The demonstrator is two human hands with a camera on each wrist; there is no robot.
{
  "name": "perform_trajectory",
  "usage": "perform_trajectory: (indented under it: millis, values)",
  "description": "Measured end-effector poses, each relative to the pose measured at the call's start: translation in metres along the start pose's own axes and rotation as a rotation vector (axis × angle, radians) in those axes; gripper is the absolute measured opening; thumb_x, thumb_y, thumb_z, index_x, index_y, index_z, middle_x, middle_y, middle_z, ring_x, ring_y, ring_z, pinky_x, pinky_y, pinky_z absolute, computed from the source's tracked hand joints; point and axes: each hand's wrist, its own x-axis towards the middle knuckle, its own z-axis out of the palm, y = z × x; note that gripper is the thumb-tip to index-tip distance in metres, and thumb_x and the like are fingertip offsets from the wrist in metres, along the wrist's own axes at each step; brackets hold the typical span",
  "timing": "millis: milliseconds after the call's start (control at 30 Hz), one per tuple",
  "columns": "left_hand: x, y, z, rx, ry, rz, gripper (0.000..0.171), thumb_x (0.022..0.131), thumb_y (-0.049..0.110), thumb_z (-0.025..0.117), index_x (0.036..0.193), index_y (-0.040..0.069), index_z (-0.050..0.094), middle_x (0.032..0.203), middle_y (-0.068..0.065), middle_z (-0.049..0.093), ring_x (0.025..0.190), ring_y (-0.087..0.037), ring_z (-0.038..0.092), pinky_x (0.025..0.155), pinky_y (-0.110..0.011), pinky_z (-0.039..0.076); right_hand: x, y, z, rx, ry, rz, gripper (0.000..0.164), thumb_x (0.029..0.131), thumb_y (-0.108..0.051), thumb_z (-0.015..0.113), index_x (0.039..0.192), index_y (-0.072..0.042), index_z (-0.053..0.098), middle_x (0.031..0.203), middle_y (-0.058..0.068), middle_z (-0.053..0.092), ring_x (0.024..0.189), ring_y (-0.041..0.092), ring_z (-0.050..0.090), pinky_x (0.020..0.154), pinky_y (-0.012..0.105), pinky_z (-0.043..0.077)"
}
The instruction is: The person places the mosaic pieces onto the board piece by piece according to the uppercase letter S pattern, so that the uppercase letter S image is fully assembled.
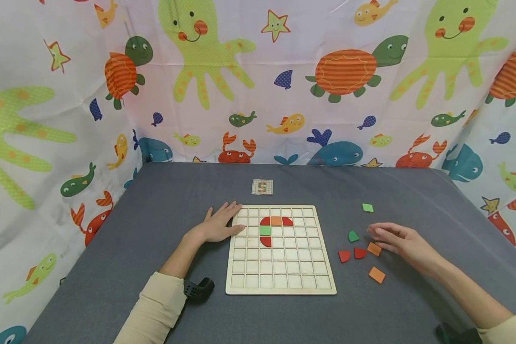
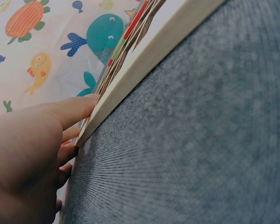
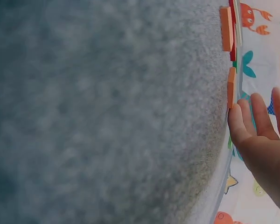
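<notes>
My left hand [image 1: 217,225] rests at the upper left edge of a wooden grid board [image 1: 281,290], its fingers extended and the thumb on the rim. Within the grid lie an orange square tile [image 1: 276,220], a green square tile [image 1: 264,231] and three red rounded tiles, one of them the lower red tile [image 1: 265,241]. On the right, my right hand [image 1: 402,241] hovers low with loosely extended fingers and nothing in its grasp. Its thumb tip overlaps a loose orange square tile [image 3: 231,88] in the right wrist view.
Beside the board lie a second orange tile [image 1: 376,274], two red rounded tiles [image 1: 344,256], a green rounded tile [image 1: 353,236] and a light green square tile [image 1: 367,208]. Behind the board sits a small pattern card [image 1: 262,187]. A printed curtain [image 1: 284,143] borders the grey table [image 1: 189,186].
</notes>
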Motion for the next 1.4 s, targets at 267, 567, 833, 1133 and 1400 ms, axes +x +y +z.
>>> perform_trajectory:
  millis: [267,567,833,1133,1400]
  values:
    - [-0.002,0.001,-0.001,-0.008,0.002,0.003,0.07,0.098,0.04,0.051,0.152,0.005,0.024,0.156,-0.016,0.016,0.143,-0.033,0.005,0.107,-0.062,-0.005,-0.003,0.002,0.004,-0.298,0.04,-0.08,0.048,0.089,-0.016,0.069,0.129,0.006,0.053,0.123,0.023,0.057,0.102,0.001,0.058,0.078,0.022,0.051]
    - [-0.003,0.002,-0.002,-0.01,0.002,0.011,0.07,0.098,0.04,0.051,0.152,0.005,0.023,0.156,-0.016,0.016,0.143,-0.034,0.006,0.107,-0.062,-0.004,0.0,0.008,0.009,-0.473,0.059,-0.266,0.045,0.081,-0.002,0.075,0.122,0.006,0.058,0.113,0.019,0.062,0.097,0.007,0.061,0.076,0.02,0.052]
    - [0.001,-0.005,0.002,0.003,-0.009,-0.003,0.072,0.097,0.045,0.049,0.153,0.008,0.021,0.157,-0.013,0.013,0.144,-0.031,0.003,0.108,-0.06,-0.006,0.001,0.001,0.011,-0.515,0.052,-0.22,0.046,0.079,0.002,0.074,0.122,0.005,0.058,0.112,0.019,0.062,0.094,0.017,0.063,0.074,0.021,0.052]
    - [-0.002,0.002,-0.002,0.0,-0.001,0.008,0.07,0.098,0.04,0.05,0.152,0.004,0.023,0.156,-0.017,0.016,0.143,-0.035,0.006,0.107,-0.062,-0.004,0.003,-0.01,0.009,-0.544,0.006,-0.101,0.047,0.078,-0.001,0.076,0.122,0.004,0.059,0.103,0.011,0.062,0.088,0.021,0.059,0.071,0.023,0.051]
    - [-0.002,0.001,-0.001,-0.011,-0.002,0.013,0.07,0.098,0.04,0.05,0.152,0.004,0.023,0.156,-0.017,0.016,0.143,-0.035,0.006,0.107,-0.062,-0.004,0.004,-0.015,0.011,-0.533,-0.017,-0.063,0.049,0.078,0.0,0.075,0.123,0.006,0.057,0.095,0.009,0.059,0.083,0.022,0.057,0.067,0.025,0.051]
